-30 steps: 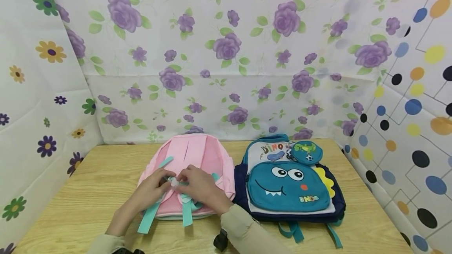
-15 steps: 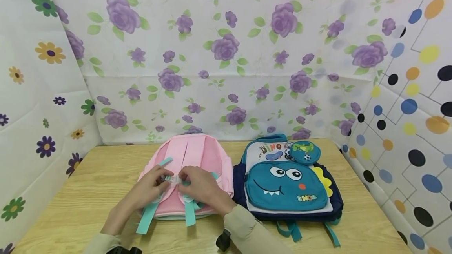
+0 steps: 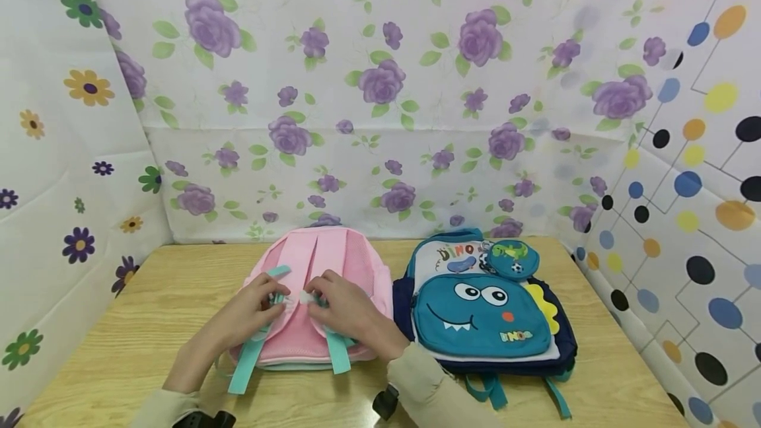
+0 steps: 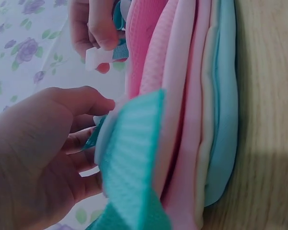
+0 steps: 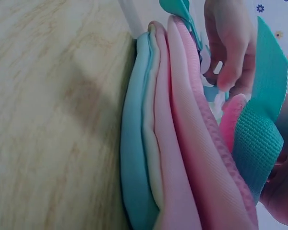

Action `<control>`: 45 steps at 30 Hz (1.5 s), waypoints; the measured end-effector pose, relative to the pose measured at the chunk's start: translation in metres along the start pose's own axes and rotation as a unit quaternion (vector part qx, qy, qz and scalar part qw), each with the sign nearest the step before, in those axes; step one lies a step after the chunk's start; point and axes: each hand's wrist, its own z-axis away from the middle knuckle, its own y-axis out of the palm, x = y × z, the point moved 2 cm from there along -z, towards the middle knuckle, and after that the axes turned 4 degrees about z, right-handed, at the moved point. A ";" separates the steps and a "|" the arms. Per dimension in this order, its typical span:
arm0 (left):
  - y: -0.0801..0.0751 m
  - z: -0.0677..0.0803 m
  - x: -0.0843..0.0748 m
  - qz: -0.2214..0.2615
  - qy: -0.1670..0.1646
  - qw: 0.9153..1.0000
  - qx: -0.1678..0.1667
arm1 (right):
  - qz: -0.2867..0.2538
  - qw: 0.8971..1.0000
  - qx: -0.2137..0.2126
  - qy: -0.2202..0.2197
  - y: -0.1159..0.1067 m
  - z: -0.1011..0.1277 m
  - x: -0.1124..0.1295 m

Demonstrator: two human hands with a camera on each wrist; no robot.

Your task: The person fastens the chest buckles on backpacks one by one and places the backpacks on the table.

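Note:
A pink backpack (image 3: 359,269) lies on the table with its back panel and shoulder straps up. Over its middle, my left hand (image 3: 246,312) pinches one half of a whitish plastic buckle (image 3: 288,302) on teal webbing. My right hand (image 3: 343,304) pinches the other buckle half (image 3: 306,297), a small gap away. In the left wrist view this white buckle half (image 4: 97,58) sticks out from the right fingertips, with teal webbing behind it. A loose teal strap end (image 3: 246,368) hangs off the pack's front left, and another teal strap end (image 3: 339,353) hangs below the right hand.
Right beside the pink pack lies a blue dinosaur backpack (image 3: 481,316), with a round teal pouch (image 3: 514,258) on its upper right and teal straps dangling in front. Both rest on a wooden table (image 3: 131,322). Patterned cloths (image 3: 333,38) enclose the back and sides.
The buckle halves were together between the hands and are now apart. My right hand has shifted right, the left slightly left; the teal strap end under the right hand swung right.

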 end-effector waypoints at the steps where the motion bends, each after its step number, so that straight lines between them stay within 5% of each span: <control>1: -0.001 0.000 0.000 0.000 0.002 1.000 0.003 | -0.001 1.000 0.000 -0.001 -0.001 0.000 0.000; 15: -0.009 0.000 0.001 0.035 0.002 0.999 0.038 | -0.025 1.000 0.007 0.011 -0.016 0.004 -0.003; 34: -0.011 -0.007 -0.010 0.057 0.062 0.995 -0.054 | -0.004 0.999 -0.039 -0.029 -0.033 0.000 -0.003; 45: -0.006 -0.009 -0.012 0.069 0.061 0.994 -0.059 | 0.005 0.999 -0.023 -0.024 -0.030 -0.001 -0.002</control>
